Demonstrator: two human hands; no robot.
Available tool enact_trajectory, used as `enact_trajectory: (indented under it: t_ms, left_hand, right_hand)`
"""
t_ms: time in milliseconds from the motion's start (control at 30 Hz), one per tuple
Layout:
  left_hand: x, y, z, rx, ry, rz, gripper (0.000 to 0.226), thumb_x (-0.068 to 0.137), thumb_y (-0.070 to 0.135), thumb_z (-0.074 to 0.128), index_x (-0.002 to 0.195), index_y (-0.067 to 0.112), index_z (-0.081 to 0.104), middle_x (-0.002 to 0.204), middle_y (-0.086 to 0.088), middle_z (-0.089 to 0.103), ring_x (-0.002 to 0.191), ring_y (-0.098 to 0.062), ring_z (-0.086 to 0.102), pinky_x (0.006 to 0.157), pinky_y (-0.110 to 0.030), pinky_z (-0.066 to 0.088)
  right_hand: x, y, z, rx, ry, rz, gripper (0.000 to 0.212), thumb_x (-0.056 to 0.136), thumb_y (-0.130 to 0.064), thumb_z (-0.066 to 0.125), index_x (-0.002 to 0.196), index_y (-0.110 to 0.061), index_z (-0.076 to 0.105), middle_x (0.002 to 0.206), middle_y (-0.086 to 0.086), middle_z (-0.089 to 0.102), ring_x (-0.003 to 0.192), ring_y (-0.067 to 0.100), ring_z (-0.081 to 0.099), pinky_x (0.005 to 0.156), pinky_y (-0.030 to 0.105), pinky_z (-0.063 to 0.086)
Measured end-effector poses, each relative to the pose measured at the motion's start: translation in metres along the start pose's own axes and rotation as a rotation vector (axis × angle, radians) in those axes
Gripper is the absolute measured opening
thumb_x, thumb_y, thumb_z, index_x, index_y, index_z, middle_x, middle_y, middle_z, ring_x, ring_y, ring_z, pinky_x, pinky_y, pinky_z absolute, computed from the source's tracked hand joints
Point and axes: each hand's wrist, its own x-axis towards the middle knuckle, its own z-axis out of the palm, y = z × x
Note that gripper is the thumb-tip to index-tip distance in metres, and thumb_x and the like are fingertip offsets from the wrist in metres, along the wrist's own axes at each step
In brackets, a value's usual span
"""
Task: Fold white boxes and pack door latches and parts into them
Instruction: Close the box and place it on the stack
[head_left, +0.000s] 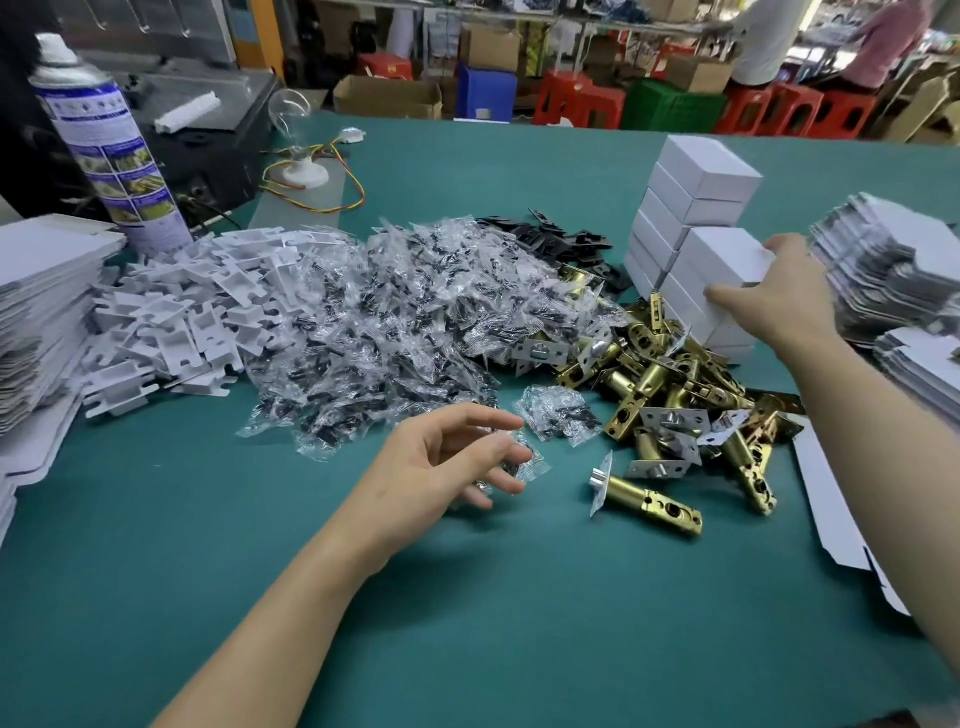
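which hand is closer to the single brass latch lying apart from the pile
Left. The left hand hovers just to the left of the brass latch. The right hand is well beyond it, past the latch pile, gripping a white box.

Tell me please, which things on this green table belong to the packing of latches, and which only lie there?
For the job: folded white boxes, flat box sheets, brass latches, small clear bags, white plastic pieces, black plates.

Lying about: spray can, light bulb, coloured wires.
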Motion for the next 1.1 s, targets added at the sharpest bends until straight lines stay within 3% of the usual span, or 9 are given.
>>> enact_trajectory:
  t_ms: [167,300,400,500,633,767,900,1033,1100]
  left_hand:
    - [0.000,0.002,-0.005,0.007,0.042,0.018,0.028,0.096,0.032,0.063,0.119,0.018,0.071,0.107,-0.006,0.080,0.089,-0.023,0.079,0.064,-0.024,0.060]
    - [0.001,0.009,-0.017,0.037,0.173,0.113,0.019,0.102,0.024,0.063,0.117,0.018,0.071,0.106,-0.005,0.080,0.086,-0.026,0.079,0.066,-0.029,0.063]
    - [0.005,0.019,-0.033,0.173,0.409,0.216,0.017,0.105,0.011,0.060,0.114,0.021,0.070,0.103,0.000,0.079,0.084,-0.021,0.078,0.066,-0.027,0.061]
    - [0.012,0.037,-0.062,0.352,0.665,0.290,0.020,0.104,0.012,0.061,0.105,0.031,0.067,0.099,0.007,0.077,0.086,-0.013,0.075,0.069,-0.028,0.061]
    - [0.018,0.065,-0.127,0.898,0.939,0.324,0.006,0.099,0.023,0.064,0.104,0.025,0.066,0.097,0.010,0.070,0.085,-0.008,0.065,0.076,-0.033,0.054]
    - [0.027,0.088,-0.202,1.405,0.966,-0.022,0.029,0.098,0.026,0.061,0.124,0.013,0.065,0.128,-0.014,0.059,0.119,-0.035,0.055,0.094,-0.048,0.048]
    - [0.034,0.095,-0.252,1.593,0.907,-0.360,0.045,0.098,0.023,0.061,0.140,0.007,0.054,0.143,-0.024,0.048,0.136,-0.042,0.041,0.111,-0.053,0.038]
    - [0.030,0.091,-0.281,1.671,0.793,-0.702,0.052,0.106,0.029,0.050,0.150,0.004,0.038,0.156,-0.029,0.032,0.149,-0.041,0.026,0.120,-0.059,0.021]
    - [0.025,0.090,-0.289,1.681,0.760,-0.788,0.049,0.109,0.028,0.046,0.150,0.004,0.034,0.155,-0.033,0.032,0.147,-0.045,0.028,0.117,-0.060,0.027]
  right_hand:
    - [-0.017,-0.020,-0.010,-0.067,0.062,-0.011,0.087,0.085,-0.043,0.080,0.151,-0.009,0.034,0.153,0.019,0.039,0.142,0.037,0.038,0.116,0.062,0.030]
    - [-0.071,-0.067,-0.001,0.135,0.260,-0.328,0.056,0.088,-0.038,0.070,0.135,-0.013,0.052,0.136,0.012,0.051,0.129,0.028,0.046,0.106,0.042,0.038]
    - [-0.132,-0.112,0.035,0.262,0.119,-0.579,0.037,0.092,-0.032,0.066,0.125,-0.018,0.058,0.124,0.002,0.054,0.119,0.017,0.049,0.105,0.034,0.039]
    - [-0.183,-0.139,0.076,0.330,-0.041,-0.692,0.034,0.094,-0.029,0.066,0.125,-0.015,0.062,0.125,0.000,0.055,0.121,0.014,0.049,0.109,0.036,0.039]
    - [-0.213,-0.139,0.112,0.293,-0.195,-0.711,0.037,0.097,-0.028,0.068,0.131,-0.013,0.064,0.143,0.006,0.054,0.139,0.022,0.045,0.116,0.047,0.035]
    - [-0.228,-0.134,0.120,0.201,-0.291,-0.846,0.054,0.094,-0.052,0.065,0.140,-0.024,0.060,0.162,0.005,0.038,0.156,0.024,0.021,0.125,0.054,0.018]
    - [-0.242,-0.129,0.124,-0.001,-0.390,-1.030,0.082,0.084,-0.076,0.056,0.154,-0.037,0.039,0.174,0.003,0.003,0.159,0.022,-0.014,0.127,0.055,-0.003]
    - [-0.239,-0.126,0.130,-0.072,-0.435,-1.040,0.077,0.091,-0.071,0.051,0.158,-0.042,0.027,0.174,0.002,-0.006,0.157,0.019,-0.022,0.127,0.051,-0.009]
    - [-0.235,-0.128,0.131,-0.057,-0.427,-1.024,0.066,0.097,-0.062,0.053,0.156,-0.043,0.031,0.174,0.001,0.000,0.159,0.018,-0.016,0.127,0.050,-0.006]
